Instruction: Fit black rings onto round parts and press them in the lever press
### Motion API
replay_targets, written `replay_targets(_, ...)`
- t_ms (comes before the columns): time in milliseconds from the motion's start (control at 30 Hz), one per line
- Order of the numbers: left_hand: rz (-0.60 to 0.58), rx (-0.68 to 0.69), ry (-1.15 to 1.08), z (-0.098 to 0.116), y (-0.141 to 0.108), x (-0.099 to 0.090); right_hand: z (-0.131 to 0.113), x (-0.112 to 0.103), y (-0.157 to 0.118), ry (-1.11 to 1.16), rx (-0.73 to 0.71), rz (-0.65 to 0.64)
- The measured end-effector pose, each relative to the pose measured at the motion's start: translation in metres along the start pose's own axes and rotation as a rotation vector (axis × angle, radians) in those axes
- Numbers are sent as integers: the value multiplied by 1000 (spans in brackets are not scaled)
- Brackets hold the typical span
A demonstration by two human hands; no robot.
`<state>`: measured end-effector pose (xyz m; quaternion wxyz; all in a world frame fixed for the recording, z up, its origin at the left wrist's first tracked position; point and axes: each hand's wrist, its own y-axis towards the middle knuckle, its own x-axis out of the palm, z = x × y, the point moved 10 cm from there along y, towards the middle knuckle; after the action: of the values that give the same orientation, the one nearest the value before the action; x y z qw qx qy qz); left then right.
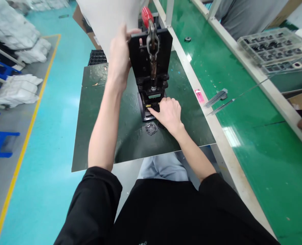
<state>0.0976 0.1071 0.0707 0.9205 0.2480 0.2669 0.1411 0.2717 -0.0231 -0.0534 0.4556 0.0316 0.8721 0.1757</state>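
Note:
A black press [151,51] with a red-tipped lever [147,17] stands on a dark green board [94,119]. My left hand [120,54] is raised at the left side of its upright plate, the fingers partly blurred and partly behind the plate's edge. Low at the press base, my right hand [169,114] reaches in with thumb and fingers around a small dark part in the fixture, which is mostly hidden. A small yellow piece [148,105] shows beside the thumb. Just in front of the base lies a round clear-and-black part [151,129], with a dark round one partly under my right wrist.
A white frame rail [191,76] runs along the board's right side. Beyond it, a green surface holds bundles of thin grey rods [216,98], a pink item [199,95] and a compartment tray [273,46]. Behind the press are a pale sack-like shape and a cardboard box [81,20].

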Motion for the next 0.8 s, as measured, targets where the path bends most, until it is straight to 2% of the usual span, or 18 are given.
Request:
replay_targets(33,27,-96,-118,-18,-23,-3,-1,1,3,-14,16,-34)
replay_targets(100,207,-149,-206,-35,-75,-22,-3,-5,6,-48,59,-102)
replay_targets(133,255,-151,-200,-39,-100,-28,-4,-12,4,-59,79,-121)
replay_targets(200,250,-124,-182,-43,-139,-29,-3,-36,-12,-52,106,-106)
replay_targets(300,179,-97,-162,-49,-169,-23,12,-89,-68,14,140,6)
replay_targets(367,136,-108,-158,-54,-174,-18,41,-126,-120,15,215,93)
replay_targets(433,111,-122,-149,-59,-174,-14,86,-168,-170,-114,355,212)
replay_targets(533,71,-137,-130,-62,-171,-9,163,-219,-209,-366,583,240)
replay_targets(600,44,-149,-122,-64,-170,-6,213,-246,-207,-475,741,243)
replay_targets(667,26,-168,-110,-67,-170,-5,251,-262,-182,-516,806,248)
replay_targets(733,13,-191,-98,-71,-170,-4,278,-266,-144,-546,802,245)
replay_targets(800,7,-207,-96,-75,-170,-5,291,-262,-101,-585,719,237)
